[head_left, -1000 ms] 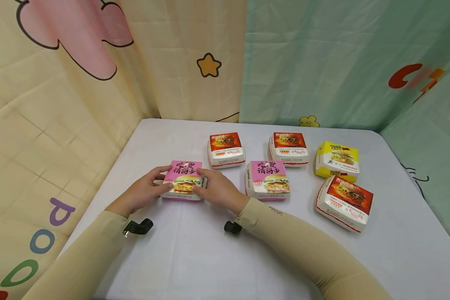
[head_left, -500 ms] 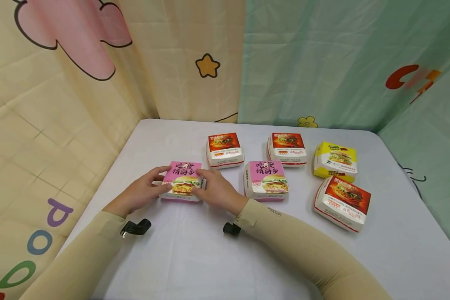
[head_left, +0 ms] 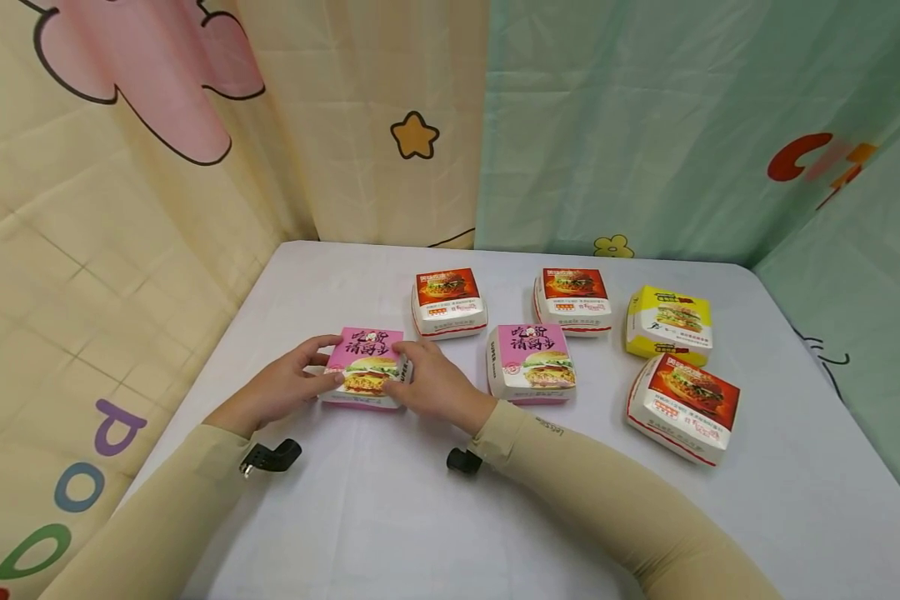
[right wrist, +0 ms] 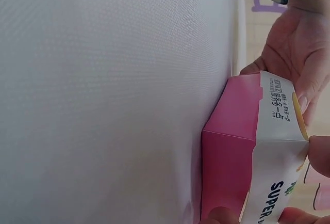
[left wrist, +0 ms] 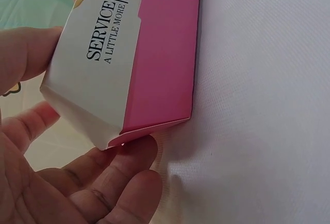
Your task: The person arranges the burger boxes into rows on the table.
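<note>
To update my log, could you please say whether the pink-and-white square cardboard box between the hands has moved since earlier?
No; in the head view, that pink-and-white box shows no clear shift either way against the white cloth-covered table.

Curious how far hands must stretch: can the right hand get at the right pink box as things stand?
Probably yes, after letting go: the right hand grips the left pink box, but the right pink box stands close by with nothing visible between.
</note>
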Demonstrator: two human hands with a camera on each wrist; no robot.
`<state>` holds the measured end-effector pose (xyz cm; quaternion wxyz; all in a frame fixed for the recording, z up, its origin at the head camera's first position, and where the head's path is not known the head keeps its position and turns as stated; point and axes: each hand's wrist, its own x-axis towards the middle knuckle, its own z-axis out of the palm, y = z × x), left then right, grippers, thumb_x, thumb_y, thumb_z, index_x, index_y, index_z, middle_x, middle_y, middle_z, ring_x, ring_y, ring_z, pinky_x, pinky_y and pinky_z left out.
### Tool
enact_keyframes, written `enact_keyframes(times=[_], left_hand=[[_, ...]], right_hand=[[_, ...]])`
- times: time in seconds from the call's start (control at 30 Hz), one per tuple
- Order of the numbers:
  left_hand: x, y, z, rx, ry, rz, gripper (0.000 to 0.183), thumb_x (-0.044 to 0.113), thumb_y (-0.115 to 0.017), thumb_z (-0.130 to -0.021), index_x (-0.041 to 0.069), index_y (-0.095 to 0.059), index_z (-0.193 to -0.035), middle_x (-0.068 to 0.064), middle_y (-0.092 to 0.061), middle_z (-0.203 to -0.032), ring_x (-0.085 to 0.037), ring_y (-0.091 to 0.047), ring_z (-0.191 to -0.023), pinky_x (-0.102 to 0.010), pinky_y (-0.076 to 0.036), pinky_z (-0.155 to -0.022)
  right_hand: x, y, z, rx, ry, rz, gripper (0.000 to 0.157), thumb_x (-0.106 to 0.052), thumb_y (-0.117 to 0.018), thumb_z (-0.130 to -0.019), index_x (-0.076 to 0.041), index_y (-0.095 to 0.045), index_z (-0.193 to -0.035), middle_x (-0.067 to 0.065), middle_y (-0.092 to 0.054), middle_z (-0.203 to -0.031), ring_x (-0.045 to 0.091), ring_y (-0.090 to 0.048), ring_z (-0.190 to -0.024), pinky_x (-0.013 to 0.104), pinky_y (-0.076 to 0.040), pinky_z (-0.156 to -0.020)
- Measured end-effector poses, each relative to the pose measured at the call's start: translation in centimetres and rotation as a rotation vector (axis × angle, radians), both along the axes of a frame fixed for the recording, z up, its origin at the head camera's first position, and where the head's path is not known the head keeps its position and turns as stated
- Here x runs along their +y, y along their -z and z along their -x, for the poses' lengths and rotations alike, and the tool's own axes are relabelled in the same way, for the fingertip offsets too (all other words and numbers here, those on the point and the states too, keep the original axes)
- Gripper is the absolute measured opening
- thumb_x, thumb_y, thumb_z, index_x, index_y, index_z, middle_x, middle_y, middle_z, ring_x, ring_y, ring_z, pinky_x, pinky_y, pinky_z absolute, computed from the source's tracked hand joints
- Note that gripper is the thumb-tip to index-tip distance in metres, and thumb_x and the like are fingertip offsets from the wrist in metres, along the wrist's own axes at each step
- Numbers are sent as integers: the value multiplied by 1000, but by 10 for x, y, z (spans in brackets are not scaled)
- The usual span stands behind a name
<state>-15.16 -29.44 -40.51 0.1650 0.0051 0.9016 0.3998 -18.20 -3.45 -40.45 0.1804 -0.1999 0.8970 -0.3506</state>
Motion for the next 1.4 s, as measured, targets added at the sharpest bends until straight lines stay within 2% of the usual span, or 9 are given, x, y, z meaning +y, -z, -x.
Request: enact_keyframes(times=[0.17, 0.43, 0.53, 0.67, 0.77, 1.0, 1.2, 1.4], left_hand=[[0, -1, 0, -1, 5, 19, 79, 51, -68, -100, 27, -31, -165, -24, -47, -157, -40, -61, -131, -46, -58, -99], [2, -8, 0, 5, 22, 43, 78, 49, -68, -100, 25, -32, -165, -24, -44, -161, -47, -57, -136, -55, -56, -104], [2, -10, 1, 14, 40, 50, 78, 48, -68, -101, 23, -32, -165, -26, -42, -162, -47, -58, -135, -54, -57, -101], [2, -14, 2, 28, 53, 68, 76, 45, -68, -101, 21, -33, -164, -27, -41, -162, -47, -58, -134, -53, -58, -99], [2, -18, 2, 44, 50, 87, 75, 44, -67, -102, 19, -33, -164, -26, -40, -164, -47, -55, -138, -57, -56, -102], [2, -35, 9, 123, 43, 132, 74, 41, -63, -104, 13, -31, -165, -24, -39, -165, -48, -44, -148, -68, -45, -112], [10, -56, 19, 168, 53, 160, 75, 41, -62, -105, 14, -28, -166, -23, -39, -166, -48, -39, -151, -69, -40, -116], [20, -69, 32, 193, 73, 188, 79, 47, -62, -104, 17, -25, -167, -21, -38, -167, -48, -35, -153, -69, -36, -119]], right_hand=[[0, -1, 0, 5, -1, 0, 70, -38, -73, -98, -18, -46, -159, 13, -38, -166, 28, -46, -148, 49, -41, -123], [1, -1, 0, 4, -3, 5, 70, -38, -73, -99, -17, -45, -160, 12, -39, -166, 26, -47, -145, 49, -42, -122], [1, -1, 0, 8, -1, 2, 70, -38, -72, -99, -17, -45, -160, 12, -38, -167, 26, -46, -147, 49, -41, -122], [2, -2, -1, 16, -1, -11, 71, -40, -72, -99, -17, -44, -160, 10, -41, -165, 23, -50, -141, 47, -44, -121], [4, -6, -3, 22, 3, -23, 73, -41, -72, -99, -17, -42, -161, 8, -42, -164, 22, -51, -139, 46, -45, -120], [14, -30, -9, 72, 0, -50, 73, -42, -71, -100, -19, -40, -162, 7, -37, -169, 28, -44, -152, 50, -45, -120], [27, -57, -10, 136, -19, -45, 68, -40, -69, -102, -18, -42, -161, 6, -45, -164, 27, -53, -143, 48, -50, -115], [45, -81, 4, 153, 23, -39, 68, -40, -69, -102, -18, -43, -161, 5, -44, -164, 28, -59, -135, 46, -53, -112]])
